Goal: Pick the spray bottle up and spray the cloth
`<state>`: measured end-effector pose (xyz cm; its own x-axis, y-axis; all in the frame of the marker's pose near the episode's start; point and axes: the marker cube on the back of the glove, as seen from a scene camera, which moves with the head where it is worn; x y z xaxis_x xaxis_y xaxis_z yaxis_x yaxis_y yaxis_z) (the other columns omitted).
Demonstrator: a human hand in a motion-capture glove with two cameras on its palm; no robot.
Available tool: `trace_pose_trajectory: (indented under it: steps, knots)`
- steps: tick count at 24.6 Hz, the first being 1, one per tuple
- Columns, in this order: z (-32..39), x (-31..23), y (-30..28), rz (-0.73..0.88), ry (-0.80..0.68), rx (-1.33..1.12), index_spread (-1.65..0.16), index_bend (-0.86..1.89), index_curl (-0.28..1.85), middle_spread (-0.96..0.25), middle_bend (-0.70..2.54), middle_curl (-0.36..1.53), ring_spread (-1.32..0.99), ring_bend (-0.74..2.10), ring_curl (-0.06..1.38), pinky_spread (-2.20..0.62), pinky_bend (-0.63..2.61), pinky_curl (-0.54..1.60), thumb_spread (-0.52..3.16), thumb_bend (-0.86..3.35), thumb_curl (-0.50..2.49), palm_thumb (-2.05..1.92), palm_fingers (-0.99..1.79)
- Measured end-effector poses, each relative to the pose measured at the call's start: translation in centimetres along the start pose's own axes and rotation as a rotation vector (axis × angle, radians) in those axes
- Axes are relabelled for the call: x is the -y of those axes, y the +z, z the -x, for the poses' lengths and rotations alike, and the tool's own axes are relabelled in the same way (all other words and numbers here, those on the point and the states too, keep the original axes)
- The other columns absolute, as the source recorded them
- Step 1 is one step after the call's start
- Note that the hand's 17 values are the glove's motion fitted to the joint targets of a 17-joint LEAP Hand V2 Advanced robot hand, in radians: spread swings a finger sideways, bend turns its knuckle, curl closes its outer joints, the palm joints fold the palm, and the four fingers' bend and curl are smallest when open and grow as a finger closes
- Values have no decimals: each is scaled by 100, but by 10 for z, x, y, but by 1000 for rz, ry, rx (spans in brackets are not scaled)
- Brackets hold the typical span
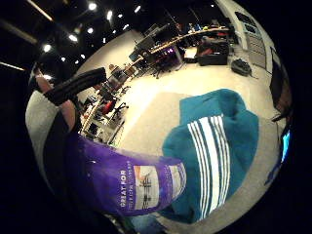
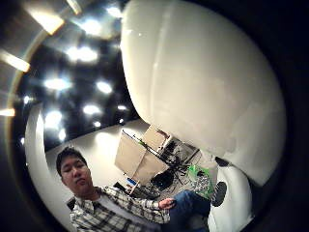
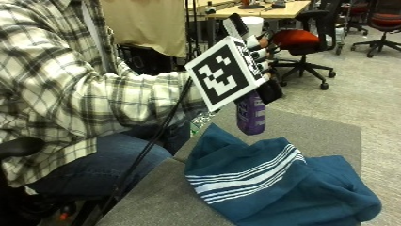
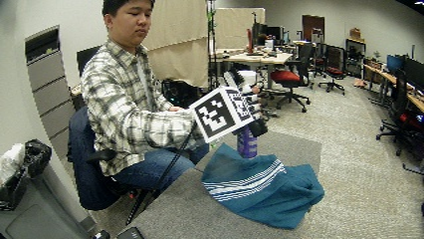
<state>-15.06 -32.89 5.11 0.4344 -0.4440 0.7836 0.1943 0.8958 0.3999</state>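
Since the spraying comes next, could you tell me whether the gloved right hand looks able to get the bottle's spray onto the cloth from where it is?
Probably yes. The right hand holds the bottle above the table, beside the cloth, with nothing between them.

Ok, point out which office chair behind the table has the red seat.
The chair just beyond the raised gloved right hand and its purple spray bottle. Its seat is red; the chair farther right shows a darker seat.
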Motion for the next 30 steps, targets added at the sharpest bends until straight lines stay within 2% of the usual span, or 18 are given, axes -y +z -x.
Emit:
trace_pose_trajectory:
  steps: [10, 20, 30]
  knots:
    - [-32, 36, 69, 6, 7, 101, -28, 14, 51, -14, 47, 55, -20, 56, 48, -15, 58, 41, 24, -3, 77, 113, 119]
    - [-84, 44, 127, 77, 59, 135, -28, 14, 50, -13, 46, 55, -19, 56, 48, -14, 58, 41, 26, -3, 77, 113, 117]
    - [-114, 46, 150, 121, 78, 99, -27, 13, 49, -12, 45, 55, -18, 54, 48, -13, 57, 40, 28, -3, 76, 114, 115]
